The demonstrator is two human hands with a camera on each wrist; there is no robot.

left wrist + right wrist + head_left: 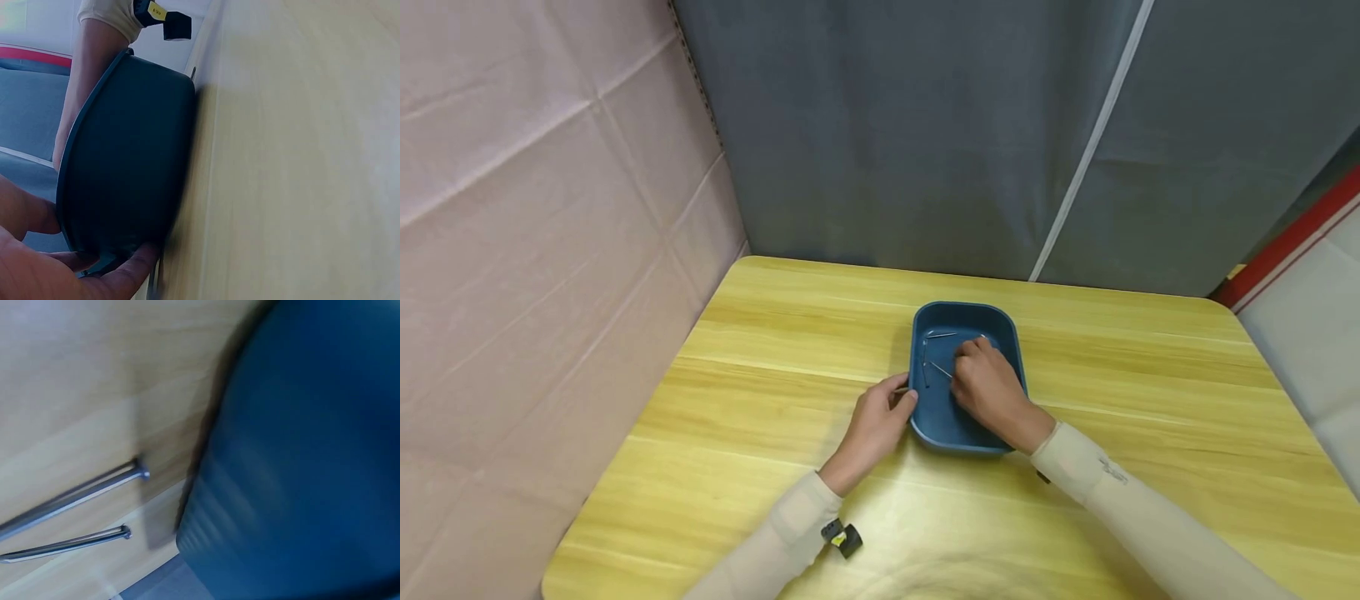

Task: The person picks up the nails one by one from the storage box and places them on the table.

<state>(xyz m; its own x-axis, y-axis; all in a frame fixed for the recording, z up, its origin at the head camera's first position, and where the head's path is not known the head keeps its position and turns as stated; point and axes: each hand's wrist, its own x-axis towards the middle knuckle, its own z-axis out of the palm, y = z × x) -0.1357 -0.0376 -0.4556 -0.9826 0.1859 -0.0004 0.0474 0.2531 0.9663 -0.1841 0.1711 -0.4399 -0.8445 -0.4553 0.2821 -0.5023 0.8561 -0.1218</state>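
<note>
A dark blue rectangular tray (951, 429) stands on the wooden table, with several metal nails (942, 335) scattered inside. My left hand (876, 421) grips the tray's left side. In the left wrist view its thumb is at the rim and the fingers (125, 275) lie against the outer wall, low down. My right hand (988, 387) reaches into the tray with its fingers curled. One slanted nail (940, 369) runs up to that hand's edge; whether the fingers hold it is hidden. Two large-headed nails (75, 500) show beside the blue wall (300, 456) in the right wrist view.
The light wooden table (760, 375) stretches out on both sides of the tray. A grey curtain (887, 150) hangs behind it, and a pale cloth wall (550, 250) stands at the left. A red-edged white panel (1307, 292) is at the right.
</note>
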